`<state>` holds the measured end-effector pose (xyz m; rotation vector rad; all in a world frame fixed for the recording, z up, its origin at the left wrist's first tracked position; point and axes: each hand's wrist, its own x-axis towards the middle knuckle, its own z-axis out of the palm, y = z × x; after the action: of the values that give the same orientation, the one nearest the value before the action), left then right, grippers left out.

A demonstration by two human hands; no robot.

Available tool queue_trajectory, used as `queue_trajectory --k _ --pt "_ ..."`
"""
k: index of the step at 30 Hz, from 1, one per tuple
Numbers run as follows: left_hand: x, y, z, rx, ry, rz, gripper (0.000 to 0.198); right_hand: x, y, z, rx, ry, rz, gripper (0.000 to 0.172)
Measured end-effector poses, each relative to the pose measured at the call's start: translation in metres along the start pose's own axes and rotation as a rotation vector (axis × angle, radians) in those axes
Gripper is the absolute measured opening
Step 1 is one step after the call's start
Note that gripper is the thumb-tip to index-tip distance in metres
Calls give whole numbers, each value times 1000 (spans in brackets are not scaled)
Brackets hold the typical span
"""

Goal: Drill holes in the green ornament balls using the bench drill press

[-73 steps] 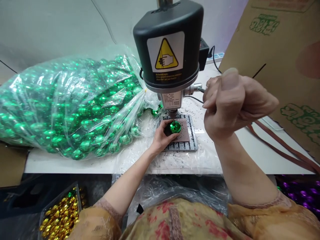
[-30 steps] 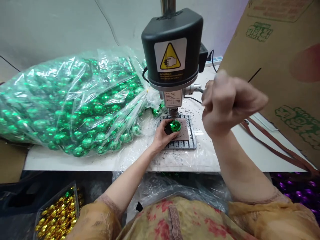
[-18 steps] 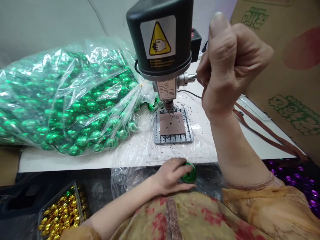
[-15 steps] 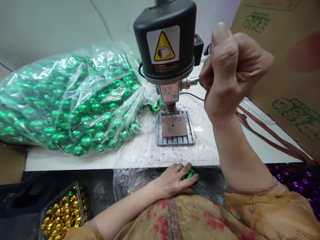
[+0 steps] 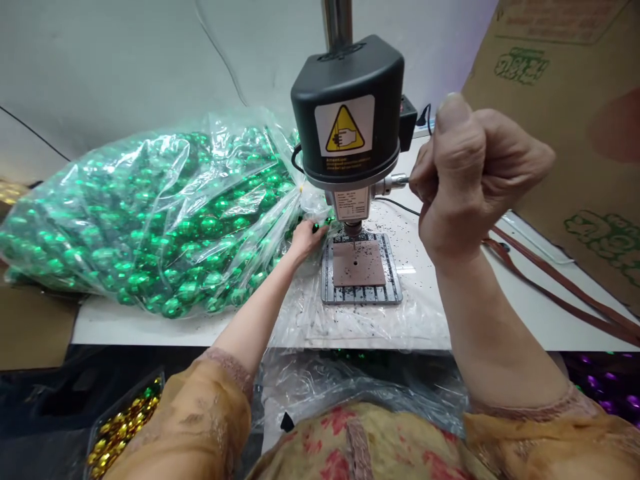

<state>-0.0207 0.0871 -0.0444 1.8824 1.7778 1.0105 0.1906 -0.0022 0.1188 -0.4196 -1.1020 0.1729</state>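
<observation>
My right hand (image 5: 465,180) is closed in a fist at the end of the metal feed handle (image 5: 397,181) on the right of a small black drill press (image 5: 347,113). My left hand (image 5: 306,239) is at the gathered mouth of a clear plastic bag (image 5: 165,220) full of shiny green beads. Its fingers are bent around a dark green bead (image 5: 315,228), mostly hidden by the hand. Right beside it, a brown pad (image 5: 367,272) with one hole lies on the slotted metal base (image 5: 327,293). Above the pad is the thin drill bit.
Dark shavings are scattered over the white table (image 5: 425,313). A large cardboard box (image 5: 565,147) stands at right, with brown straps (image 5: 555,287) near it. At lower left is a bin of gold beads (image 5: 117,433); purple beads (image 5: 600,387) show at lower right. Clear plastic sheeting hangs over the front edge.
My left hand has moved from the lap, over green beads, up and left to the bag's mouth. My right hand stays on the handle. The view has shifted slightly.
</observation>
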Motion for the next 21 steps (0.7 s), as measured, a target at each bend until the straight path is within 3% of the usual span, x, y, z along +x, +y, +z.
queue_trajectory --k 3,8,11,15,21 --pt "1 -2 4 -24 -71 2 17 0 -3 -1 -26 -12 21 48" --pt "-40 6 -11 -176 126 100 47 0 -2 0 35 -12 -17 47" --pt "-75 13 -19 -350 13 147 53 -1 0 0 5 -9 -20 46" --pt "-106 18 -13 -477 -98 132 56 -3 2 -1 -137 -6 22 54" --pt "-105 25 0 -316 -99 213 46 -3 0 -3 -115 -31 21 54"
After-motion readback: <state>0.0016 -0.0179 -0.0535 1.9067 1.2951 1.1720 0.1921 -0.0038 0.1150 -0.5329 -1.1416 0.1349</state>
